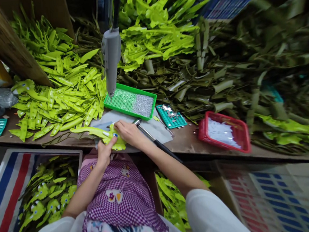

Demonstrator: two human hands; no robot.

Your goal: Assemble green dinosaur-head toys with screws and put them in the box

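Observation:
A lime-green plastic toy piece (102, 133) with a blue eye lies on a grey mat at the bench's front edge. My left hand (105, 152) grips its near end from below, fingers curled on it. My right hand (129, 132) presses down on its right end, fingers bent over it. A grey electric screwdriver (111, 58) hangs above the bench, its tip over a green screw tray (130, 103). A black-handled tool (157, 143) lies beside my right forearm.
Piles of lime-green parts (61, 99) cover the bench's left and back; dark olive parts (221, 74) fill the right. A small teal tray (171, 116) and a red basket (223, 132) stand right of the mat. Boxes of assembled pieces (46, 197) sit below.

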